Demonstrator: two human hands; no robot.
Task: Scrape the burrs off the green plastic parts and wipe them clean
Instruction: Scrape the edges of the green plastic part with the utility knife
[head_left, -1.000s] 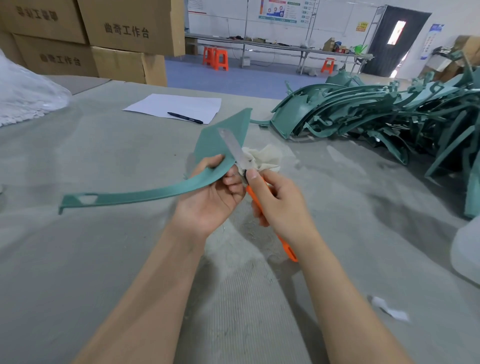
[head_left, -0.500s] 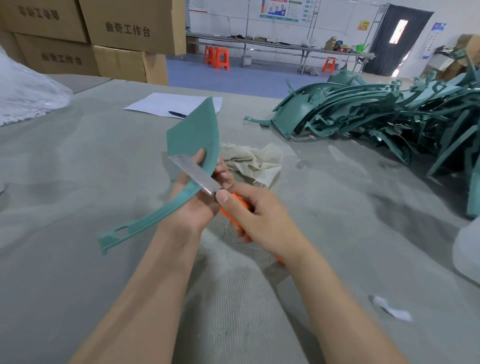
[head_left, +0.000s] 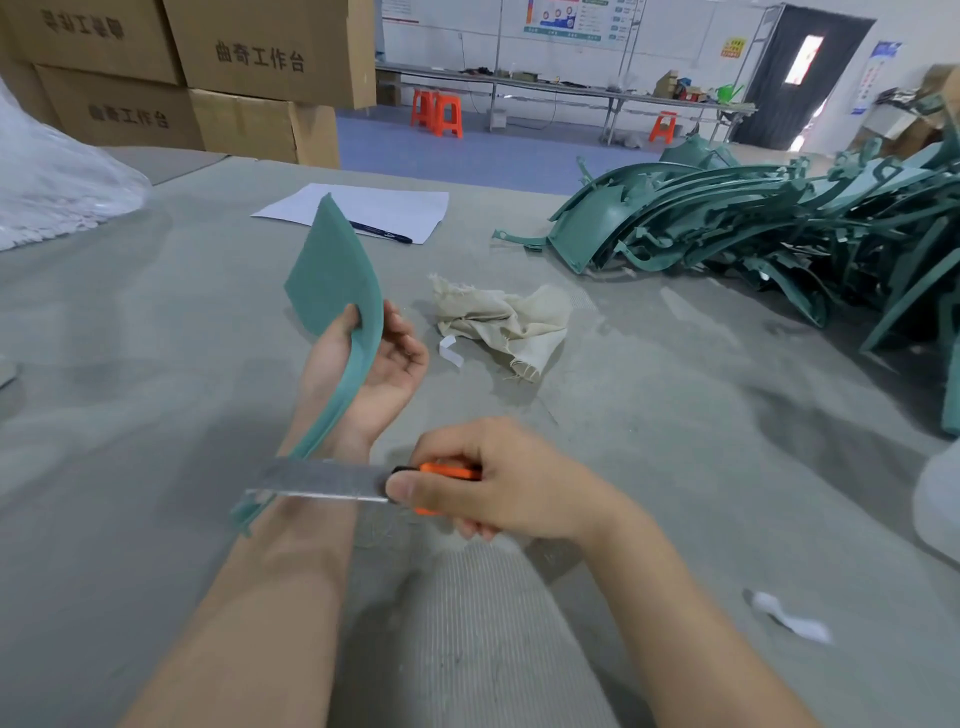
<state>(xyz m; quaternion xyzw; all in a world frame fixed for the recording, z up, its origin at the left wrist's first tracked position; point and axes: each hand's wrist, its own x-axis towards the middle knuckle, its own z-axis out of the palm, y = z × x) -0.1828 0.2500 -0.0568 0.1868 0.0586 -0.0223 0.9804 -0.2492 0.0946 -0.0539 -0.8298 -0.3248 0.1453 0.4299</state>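
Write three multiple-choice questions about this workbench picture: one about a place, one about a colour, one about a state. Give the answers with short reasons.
1. Where does the beige rag lie?
A. on the sheet of paper
B. on the table, beyond the hands
C. on the pile of green parts

2. What colour is the utility knife handle?
A. orange
B. blue
C. yellow

3. How is the green plastic part held?
A. lying flat on the table
B. gripped by the left hand, wide end up
C. gripped by the right hand

Answers: 1 B, the rag rests on the grey table. 2 A, orange shows between the right fingers. 3 B, thumb and fingers clasp the part.
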